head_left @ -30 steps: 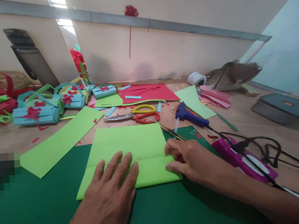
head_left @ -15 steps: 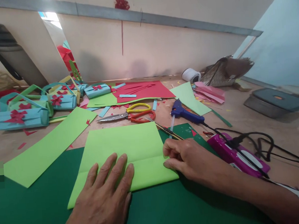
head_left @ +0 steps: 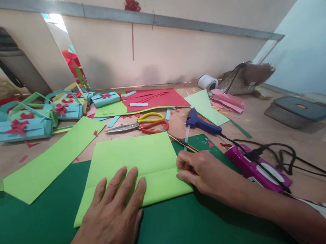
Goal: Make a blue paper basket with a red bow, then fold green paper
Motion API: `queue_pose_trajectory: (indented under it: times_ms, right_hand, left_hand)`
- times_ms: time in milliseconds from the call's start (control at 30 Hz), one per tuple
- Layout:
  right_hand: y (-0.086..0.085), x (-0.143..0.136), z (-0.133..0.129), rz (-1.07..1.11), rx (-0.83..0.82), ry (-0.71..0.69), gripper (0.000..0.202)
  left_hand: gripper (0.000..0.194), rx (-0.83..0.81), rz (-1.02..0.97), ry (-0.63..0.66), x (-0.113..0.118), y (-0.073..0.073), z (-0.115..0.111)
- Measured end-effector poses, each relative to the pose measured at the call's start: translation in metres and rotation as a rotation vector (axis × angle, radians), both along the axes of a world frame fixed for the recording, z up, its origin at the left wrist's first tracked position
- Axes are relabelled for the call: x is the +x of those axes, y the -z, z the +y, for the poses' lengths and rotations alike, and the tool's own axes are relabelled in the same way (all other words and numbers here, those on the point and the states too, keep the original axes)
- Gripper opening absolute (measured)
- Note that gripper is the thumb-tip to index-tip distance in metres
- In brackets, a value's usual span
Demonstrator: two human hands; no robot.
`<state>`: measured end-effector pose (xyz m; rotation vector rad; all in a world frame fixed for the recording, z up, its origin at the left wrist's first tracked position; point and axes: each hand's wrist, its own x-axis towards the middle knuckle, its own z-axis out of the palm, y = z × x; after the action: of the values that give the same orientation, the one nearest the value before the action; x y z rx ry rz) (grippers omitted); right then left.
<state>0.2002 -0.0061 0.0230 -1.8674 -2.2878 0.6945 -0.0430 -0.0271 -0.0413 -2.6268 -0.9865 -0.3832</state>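
A light green sheet of paper lies in front of me on a dark green mat, folded along its near edge, with a crease running across it. My left hand rests flat on the left part of the fold, fingers stretched out. At the right edge of the sheet, my right hand is closed, with thumb and curled fingers on the paper's edge. Just beyond the sheet lie scissors with yellow and red handles. A thin pointed tool sits by my right hand, partly hidden.
A blue glue gun lies beyond my right hand, its cord reaching a purple power strip. Small blue paper bags with red bows stand at the left, near a green strip. Red sheets and paper scraps lie farther back.
Almost nothing differs. Both hands keep their places on the paper, and the view has shifted very slightly.
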Motion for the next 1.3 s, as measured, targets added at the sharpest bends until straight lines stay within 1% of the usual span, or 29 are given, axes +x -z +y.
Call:
queue_pose_trajectory:
  times_ms: [167, 333, 500, 667, 800, 933, 967, 1033, 1067, 1133, 1200, 1233, 1300]
  right_hand:
    - [0.002, 0.0, 0.001, -0.008, -0.016, 0.011, 0.015]
    - [0.002, 0.0, 0.002, -0.003, -0.017, 0.012, 0.015]
    - [0.001, -0.001, 0.001, -0.028, -0.008, 0.007, 0.013]
    - [0.001, -0.002, 0.002, -0.068, -0.002, 0.0, 0.01]
    - [0.001, -0.001, 0.002, -0.116, -0.02, -0.002, 0.009]
    - [0.003, 0.001, 0.0, -0.201, 0.007, -0.04, 0.008]
    - [0.004, 0.002, -0.001, -0.24, 0.047, -0.059, 0.008]
    - [0.006, 0.002, -0.005, -0.31, 0.186, -0.135, 0.007]
    - [0.008, 0.001, -0.007, -0.326, 0.272, -0.203, 0.007]
    - [0.011, 0.0, -0.01, -0.309, 0.417, -0.382, 0.015]
    - [0.015, -0.002, -0.012, -0.266, 0.479, -0.556, 0.02]
    - [0.018, -0.002, -0.012, -0.25, 0.493, -0.618, 0.021]
    - [0.023, -0.002, -0.012, -0.23, 0.548, -0.691, 0.025]
  left_hand:
    - [0.045, -0.011, 0.014, -0.003, -0.001, 0.002, 0.0]
    - [0.052, -0.061, 0.011, 0.017, -0.001, 0.0, 0.001]
    - [0.047, -0.08, -0.01, -0.003, 0.0, -0.002, 0.001]
    - [0.049, -0.088, 0.027, -0.01, -0.001, -0.002, -0.002]
    - [0.051, -0.096, 0.057, -0.017, -0.001, -0.001, -0.002]
    - [0.047, -0.08, 0.044, -0.016, 0.0, -0.002, -0.003]
    - [0.047, -0.086, 0.047, -0.018, 0.0, -0.003, -0.003]
    - [0.047, -0.113, 0.059, -0.02, 0.0, -0.006, -0.004]
    - [0.048, -0.126, 0.058, -0.019, 0.001, -0.007, -0.004]
    - [0.049, -0.162, 0.05, -0.019, 0.002, -0.01, -0.004]
    - [0.05, -0.224, 0.047, -0.034, 0.005, -0.014, -0.004]
    - [0.051, -0.266, 0.049, -0.05, 0.006, -0.017, -0.004]
    - [0.053, -0.363, 0.055, -0.082, 0.009, -0.022, -0.004]
